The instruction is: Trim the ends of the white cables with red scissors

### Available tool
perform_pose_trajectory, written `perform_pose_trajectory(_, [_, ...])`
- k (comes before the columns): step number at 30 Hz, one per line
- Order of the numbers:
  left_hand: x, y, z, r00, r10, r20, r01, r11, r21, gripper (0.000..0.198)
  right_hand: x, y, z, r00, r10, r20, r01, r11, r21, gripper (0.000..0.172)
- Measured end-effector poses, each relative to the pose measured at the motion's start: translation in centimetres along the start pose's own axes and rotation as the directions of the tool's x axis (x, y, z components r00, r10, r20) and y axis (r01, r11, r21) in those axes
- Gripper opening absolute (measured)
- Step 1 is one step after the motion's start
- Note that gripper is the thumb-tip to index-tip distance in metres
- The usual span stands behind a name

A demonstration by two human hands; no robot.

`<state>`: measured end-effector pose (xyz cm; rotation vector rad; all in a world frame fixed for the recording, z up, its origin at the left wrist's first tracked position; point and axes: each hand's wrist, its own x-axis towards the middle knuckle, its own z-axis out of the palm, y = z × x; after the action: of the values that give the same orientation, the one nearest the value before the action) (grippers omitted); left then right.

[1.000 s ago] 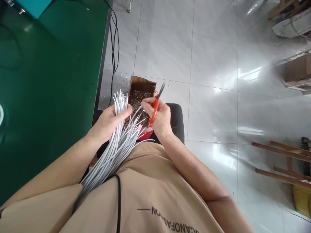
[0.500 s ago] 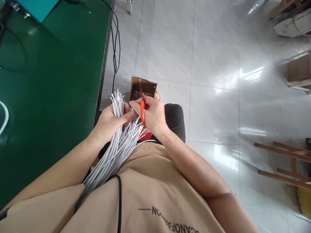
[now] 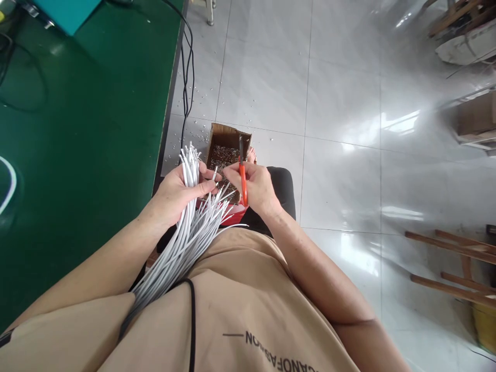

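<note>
A thick bundle of white cables (image 3: 176,243) runs up from beside my body. My left hand (image 3: 176,191) is closed around the upper part of it, with the cut ends standing up above the fingers. One separate cable end (image 3: 215,174) is pinched between my left thumb and fingers. More loose cable ends fan out just below. My right hand (image 3: 259,186) holds scissors with orange-red handles (image 3: 243,181), dark blades pointing away from me. Its thumb and forefinger reach near the pinched cable end, a small gap apart from it.
Below my hands stands an open cardboard box (image 3: 222,139) with small scraps inside, above something red (image 3: 234,214). White bits are scattered on the tiled floor (image 3: 341,103). A green tabletop (image 3: 89,134) lies left, black cords (image 3: 186,77) along its edge. Wooden legs (image 3: 449,248) stand right.
My right hand has moved right with the scissors, away from my left fingers, and the scissors have turned more upright. The pinched cable end now shows clearly. My left hand stays nearly in place.
</note>
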<state>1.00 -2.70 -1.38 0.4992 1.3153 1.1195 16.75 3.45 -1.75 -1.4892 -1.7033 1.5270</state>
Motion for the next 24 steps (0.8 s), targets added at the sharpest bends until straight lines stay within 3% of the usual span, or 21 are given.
perform_pose_trajectory(4, [-0.1, 0.2, 0.0, 0.999, -0.046, -0.007, 0.046, 0.999, 0.016, 0.027, -0.4, 1.0, -0.1, 0.990, -0.101, 0.100, 0.134, 0.898, -0.419, 0.028])
perform_pose_trajectory(8, [-0.3, 0.2, 0.3, 0.999, -0.018, -0.052, 0.021, 0.998, 0.059, 0.025, -0.6, 1.0, -0.3, 0.978, -0.131, 0.163, 0.205, 0.759, -0.618, 0.026])
perform_pose_trajectory(12, [-0.1, -0.4, 0.1, 0.992, 0.091, -0.091, -0.072, 0.978, 0.195, 0.028, -0.8, 0.2, -0.6, 0.976, -0.121, 0.183, 0.217, 0.662, -0.717, 0.027])
perform_pose_trajectory(17, [0.1, -0.9, -0.4, 0.966, 0.212, -0.147, -0.122, 0.879, 0.460, 0.029, -1.2, -0.2, -0.5, 0.972, -0.129, 0.195, 0.233, 0.600, -0.765, 0.027])
perform_pose_trajectory(24, [-0.1, -0.6, -0.2, 0.975, 0.192, -0.116, -0.119, 0.880, 0.460, 0.032, -1.8, 0.3, 0.3, 0.977, -0.137, 0.165, 0.214, 0.596, -0.774, 0.030])
